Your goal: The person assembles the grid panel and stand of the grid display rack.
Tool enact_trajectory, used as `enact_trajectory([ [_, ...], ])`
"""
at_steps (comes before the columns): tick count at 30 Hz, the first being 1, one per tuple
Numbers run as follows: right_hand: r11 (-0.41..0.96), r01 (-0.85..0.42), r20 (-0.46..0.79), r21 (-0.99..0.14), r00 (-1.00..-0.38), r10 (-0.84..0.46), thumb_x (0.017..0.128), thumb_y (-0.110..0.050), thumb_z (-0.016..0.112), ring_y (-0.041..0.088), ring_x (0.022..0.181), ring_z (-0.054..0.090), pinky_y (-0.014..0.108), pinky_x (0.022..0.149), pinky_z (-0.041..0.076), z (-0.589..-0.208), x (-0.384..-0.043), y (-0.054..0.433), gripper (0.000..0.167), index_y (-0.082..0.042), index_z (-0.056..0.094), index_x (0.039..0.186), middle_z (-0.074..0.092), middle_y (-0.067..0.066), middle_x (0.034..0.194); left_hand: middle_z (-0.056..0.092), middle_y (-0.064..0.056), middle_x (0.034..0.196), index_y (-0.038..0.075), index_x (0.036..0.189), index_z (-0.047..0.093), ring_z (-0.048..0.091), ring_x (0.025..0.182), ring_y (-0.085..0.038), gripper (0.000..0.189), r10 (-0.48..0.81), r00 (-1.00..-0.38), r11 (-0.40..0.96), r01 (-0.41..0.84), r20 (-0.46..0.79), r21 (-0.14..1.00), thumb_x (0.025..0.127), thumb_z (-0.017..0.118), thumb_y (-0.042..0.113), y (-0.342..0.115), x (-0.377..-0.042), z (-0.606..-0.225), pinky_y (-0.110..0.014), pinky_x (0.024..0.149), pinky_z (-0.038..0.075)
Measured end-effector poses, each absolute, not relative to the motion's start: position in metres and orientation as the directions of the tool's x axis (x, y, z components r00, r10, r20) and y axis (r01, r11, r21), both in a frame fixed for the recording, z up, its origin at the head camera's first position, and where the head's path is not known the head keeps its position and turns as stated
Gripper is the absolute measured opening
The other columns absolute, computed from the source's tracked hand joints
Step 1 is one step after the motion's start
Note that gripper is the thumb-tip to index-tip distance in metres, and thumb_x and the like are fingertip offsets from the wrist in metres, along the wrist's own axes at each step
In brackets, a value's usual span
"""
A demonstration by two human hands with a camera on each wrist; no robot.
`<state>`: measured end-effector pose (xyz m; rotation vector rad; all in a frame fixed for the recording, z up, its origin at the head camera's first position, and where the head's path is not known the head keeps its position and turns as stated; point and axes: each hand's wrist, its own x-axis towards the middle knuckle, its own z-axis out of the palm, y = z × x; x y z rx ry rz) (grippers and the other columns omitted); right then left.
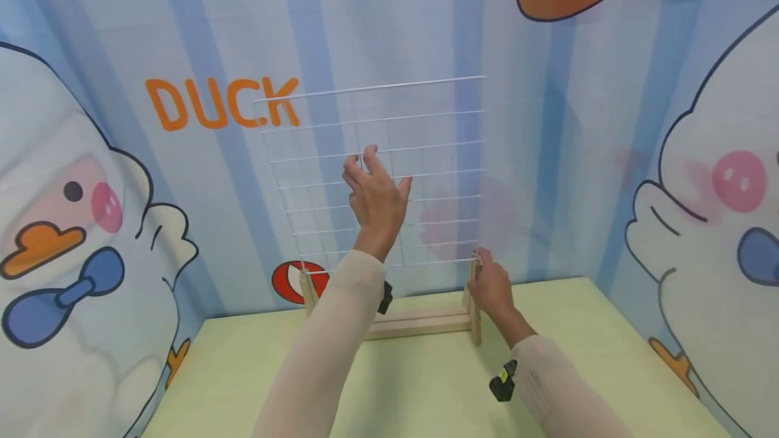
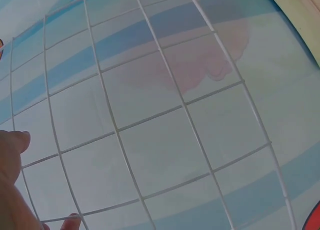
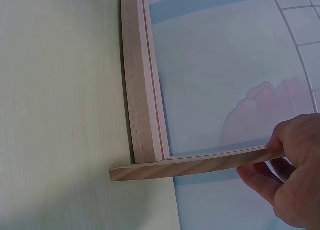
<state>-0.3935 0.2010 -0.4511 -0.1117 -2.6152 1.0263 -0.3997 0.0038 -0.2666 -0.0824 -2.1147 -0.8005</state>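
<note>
A white wire grid panel [image 1: 426, 147] stands upright with its lower corners at the two uprights of a wooden stand [image 1: 420, 324]. My left hand [image 1: 377, 205] is raised at the middle of the grid, fingers spread and slightly bent, thumb apart. In the left wrist view its thumb [image 2: 20, 141] shows in front of the wires and a fingertip [image 2: 71, 222] lies at a wire crossing; whether it hooks the wire is unclear. My right hand [image 1: 491, 286] pinches the top of the right wooden upright [image 3: 200, 165] between thumb and fingers, by the grid's lower right corner.
The stand rests near the back edge of a pale yellow-green table [image 1: 255, 357]. Behind hangs a blue striped cloth [image 1: 389, 32] with duck drawings and orange lettering [image 1: 222, 103]. A black wrist camera [image 1: 504, 381] sits at the right cuff.
</note>
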Motion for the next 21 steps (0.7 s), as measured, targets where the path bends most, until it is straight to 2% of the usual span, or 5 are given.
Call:
enact_trajectory([
  [2,0.735,-0.05,0.274,-0.676,-0.943,0.188,0.087,-0.001,0.063,0.045,0.106,0.065,0.058,0.086,0.056,-0.451,-0.393,0.201,0.069,-0.008,0.038,0.151,0.067,0.027,0.116,0.034,-0.019,0.146,0.012,0.145,0.038,0.044,0.127,-0.033,0.078,-0.235,-0.633,0.786,0.322,0.737,0.527,0.085,0.083,0.034,0.003,-0.401,-0.268,-0.05,0.069,0.057],
  [8,0.733,-0.033,0.267,-0.68,-0.942,0.205,0.086,-0.001,0.064,0.038,0.094,0.065,0.054,0.08,0.055,-0.451,-0.391,0.201,0.07,-0.01,0.039,0.151,0.068,0.023,0.105,0.034,-0.021,0.147,0.012,0.145,0.038,0.043,0.13,-0.035,0.078,-0.248,-0.649,0.775,0.312,0.719,0.549,0.086,0.083,0.033,0.002,-0.406,-0.273,-0.052,0.07,0.057],
  [15,0.727,-0.018,0.241,-0.687,-0.949,0.204,0.088,-0.001,0.063,0.036,0.095,0.064,0.054,0.082,0.056,-0.45,-0.389,0.2,0.07,-0.012,0.038,0.152,0.067,0.022,0.108,0.033,-0.02,0.148,0.012,0.146,0.037,0.043,0.131,-0.034,0.078,-0.252,-0.673,0.765,0.302,0.696,0.569,0.086,0.083,0.033,0.0,-0.41,-0.283,-0.051,0.073,0.057],
  [21,0.732,-0.036,0.265,-0.68,-0.943,0.2,0.086,0.0,0.064,0.035,0.09,0.063,0.053,0.08,0.056,-0.449,-0.391,0.2,0.07,-0.011,0.04,0.151,0.066,0.02,0.101,0.033,-0.02,0.149,0.012,0.146,0.038,0.043,0.131,-0.034,0.078,-0.245,-0.677,0.769,0.3,0.694,0.565,0.086,0.083,0.033,0.001,-0.413,-0.288,-0.049,0.074,0.057],
])
